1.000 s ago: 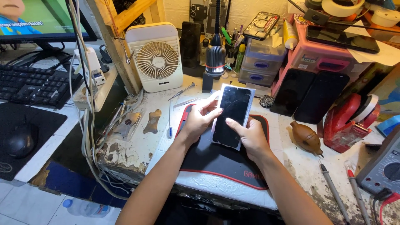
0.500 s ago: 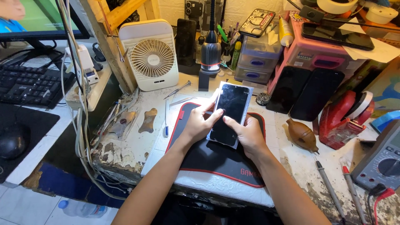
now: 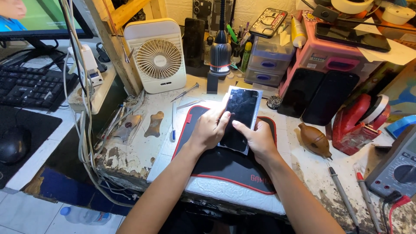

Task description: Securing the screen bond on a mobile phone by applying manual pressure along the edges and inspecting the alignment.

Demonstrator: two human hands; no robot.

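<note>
A black smartphone (image 3: 241,110) with a white rim lies face up on a black mat with red edging (image 3: 225,167), under a small lamp (image 3: 220,54). My left hand (image 3: 209,129) rests on the phone's left edge, fingers pressed against its side. My right hand (image 3: 258,139) grips the phone's lower right edge, thumb on the dark glass. Both hands hold the phone flat on the mat.
A white desk fan (image 3: 158,56) stands at the back left. Tweezers (image 3: 185,92) and a metal pry tool (image 3: 153,124) lie left of the mat. Two dark phones (image 3: 318,96) lean at the right, with a brown blower bulb (image 3: 314,140), a red tape dispenser (image 3: 359,125), a multimeter (image 3: 398,167), a keyboard (image 3: 26,86).
My hands stay on the phone with only a small shift of the fingers. The view has drifted slightly, and the phone lies in the same place on the mat.
</note>
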